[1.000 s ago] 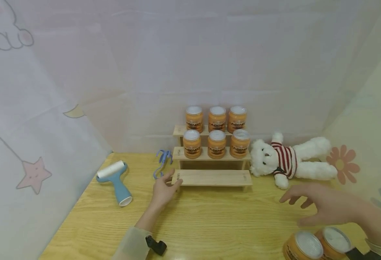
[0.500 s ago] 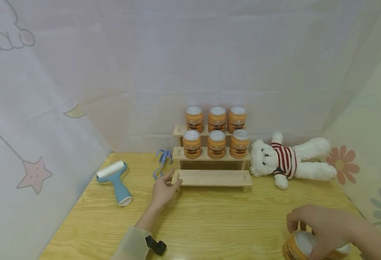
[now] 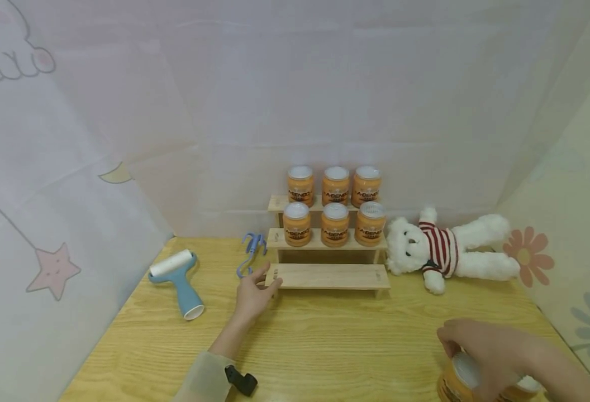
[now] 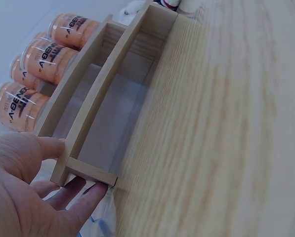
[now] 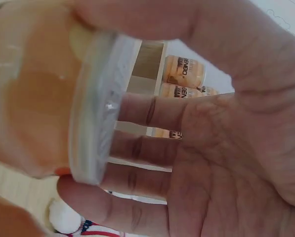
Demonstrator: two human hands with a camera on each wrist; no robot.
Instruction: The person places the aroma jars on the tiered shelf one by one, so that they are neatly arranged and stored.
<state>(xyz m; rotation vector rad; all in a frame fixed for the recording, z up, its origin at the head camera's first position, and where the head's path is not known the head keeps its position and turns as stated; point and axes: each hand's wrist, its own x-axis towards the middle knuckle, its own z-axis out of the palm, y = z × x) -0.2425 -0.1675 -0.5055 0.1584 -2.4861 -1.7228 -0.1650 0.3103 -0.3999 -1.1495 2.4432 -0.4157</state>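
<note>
At the bottom right of the head view, my right hand grips an orange jar with a clear lid, fingers and thumb curled about the lid. The right wrist view shows this jar's lid close up between thumb and fingers. A second orange jar stands beside it, partly hidden by the hand. My left hand holds the left end of a three-tier wooden rack, with the thumb on the lowest shelf and the fingers against its leg. Orange jars stand three apiece on the middle and top shelves.
A white teddy bear in a striped shirt lies right of the rack. Left of the rack are a purple hook-like item and a blue-handled lint roller. Pale printed cloth hangs behind and at both sides.
My right hand has come down from above the two jars and closed round the lid of the left one. The left hand keeps its hold on the rack.
</note>
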